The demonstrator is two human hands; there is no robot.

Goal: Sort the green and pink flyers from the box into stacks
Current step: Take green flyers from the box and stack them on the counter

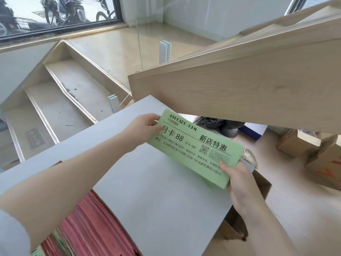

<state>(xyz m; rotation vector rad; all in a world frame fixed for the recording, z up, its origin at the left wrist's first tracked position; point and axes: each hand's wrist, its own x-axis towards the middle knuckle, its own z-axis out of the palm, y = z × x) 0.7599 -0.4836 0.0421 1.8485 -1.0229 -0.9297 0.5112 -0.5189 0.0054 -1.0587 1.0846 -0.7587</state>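
Note:
A green flyer (193,145) with black print, possibly the top of a thin green bundle, is held just above the grey table (156,191) near its far right corner. My left hand (144,129) pinches its upper left end, thumb on top. My right hand (239,180) grips its lower right end at the table's right edge. A thick pile of pink flyers (92,228) lies at the bottom left below the table edge, with a few green sheets (37,252) showing at its left side.
A wooden stair stringer (239,80) slants overhead on the right. Cardboard boxes (313,154) sit on the floor at the right, and another box (262,183) stands under my right hand. Steps (64,100) descend at the left behind glass panels.

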